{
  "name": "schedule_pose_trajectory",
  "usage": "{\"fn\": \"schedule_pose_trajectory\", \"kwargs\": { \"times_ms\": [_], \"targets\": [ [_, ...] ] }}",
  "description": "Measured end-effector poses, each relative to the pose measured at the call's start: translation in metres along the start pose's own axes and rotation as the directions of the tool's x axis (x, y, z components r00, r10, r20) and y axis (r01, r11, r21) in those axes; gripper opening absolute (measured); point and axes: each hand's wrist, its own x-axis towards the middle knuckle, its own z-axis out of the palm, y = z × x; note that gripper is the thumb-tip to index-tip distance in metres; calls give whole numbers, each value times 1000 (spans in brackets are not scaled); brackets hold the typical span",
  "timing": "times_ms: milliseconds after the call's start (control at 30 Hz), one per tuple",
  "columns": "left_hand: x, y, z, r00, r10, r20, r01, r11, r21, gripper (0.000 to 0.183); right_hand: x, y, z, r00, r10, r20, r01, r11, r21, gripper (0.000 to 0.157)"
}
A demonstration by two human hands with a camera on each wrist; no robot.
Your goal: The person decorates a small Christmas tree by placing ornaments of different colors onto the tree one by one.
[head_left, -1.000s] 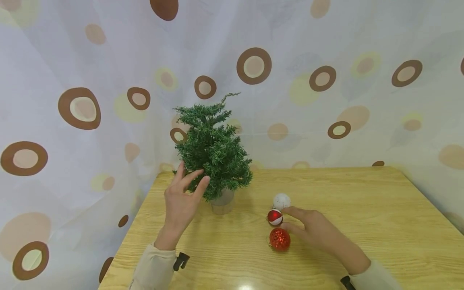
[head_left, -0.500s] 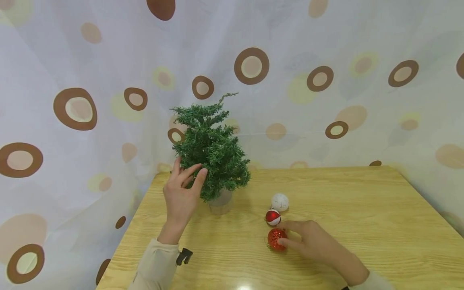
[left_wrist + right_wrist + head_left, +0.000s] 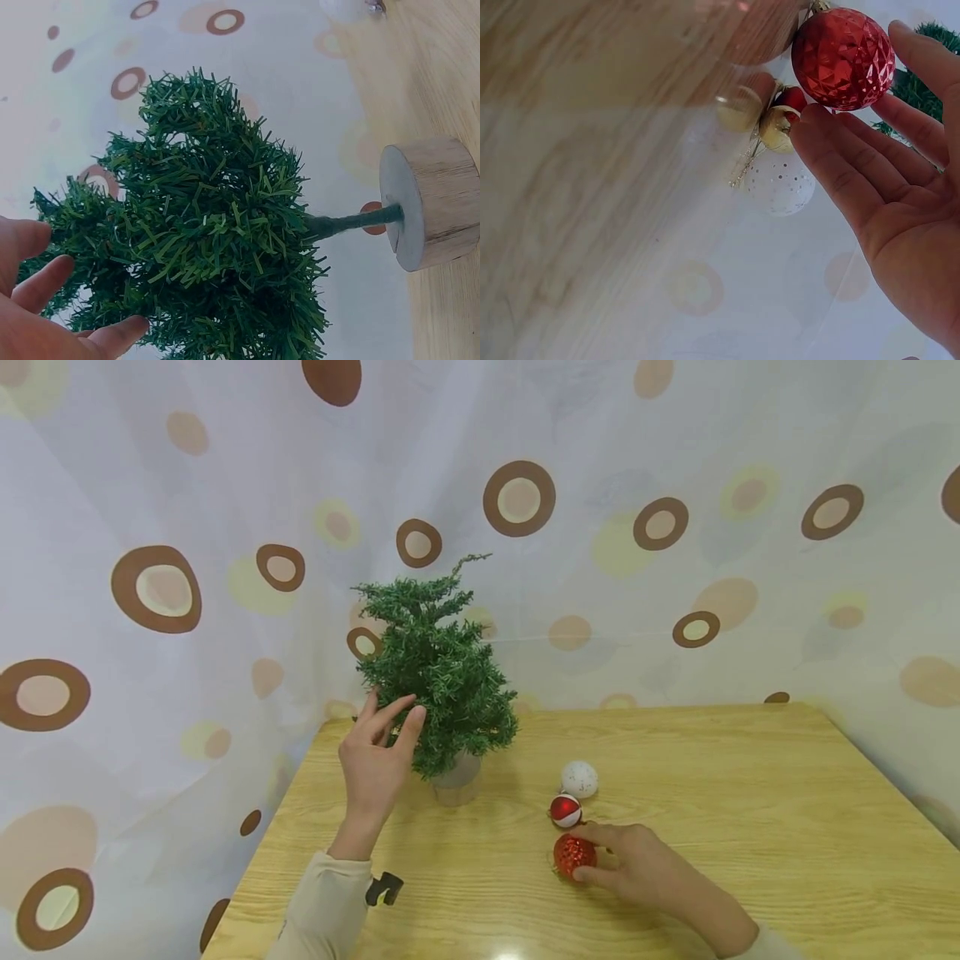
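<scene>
A small artificial Christmas tree (image 3: 442, 677) with a round wooden base (image 3: 442, 202) stands upright on the table. My left hand (image 3: 373, 768) is raised at its left side, fingers spread and slightly bent, holding nothing; fingertips lie against or just before the branches, I cannot tell which. My right hand (image 3: 637, 868) holds a faceted red Christmas ball (image 3: 844, 60) on the table between thumb and fingers. Just behind it lie a small red-and-white ball (image 3: 566, 811) and a white speckled ball (image 3: 580, 779). A gold-coloured ornament (image 3: 778, 129) shows past the fingers in the right wrist view.
The wooden table (image 3: 750, 793) runs back to a white curtain (image 3: 585, 435) with brown and yellow circles, which also hangs along the left. A black strap buckle (image 3: 384, 889) sits at the left sleeve.
My right hand has moved down and toward me from beside the small balls, and its thumb and fingers have come round the faceted red ball. The left hand has hardly moved.
</scene>
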Motion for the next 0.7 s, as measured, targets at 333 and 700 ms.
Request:
{"fn": "schedule_pose_trajectory", "kwargs": {
  "times_ms": [333, 700],
  "targets": [
    [-1, -3, 0, 999, 28, -30, -28, 999, -15, 29, 2, 0, 3, 1000, 1, 5, -1, 1000, -30, 49],
    [-2, -1, 0, 999, 20, -31, -21, 999, -25, 27, 2, 0, 4, 1000, -12, -18, 12, 999, -31, 48]
  ]
}}
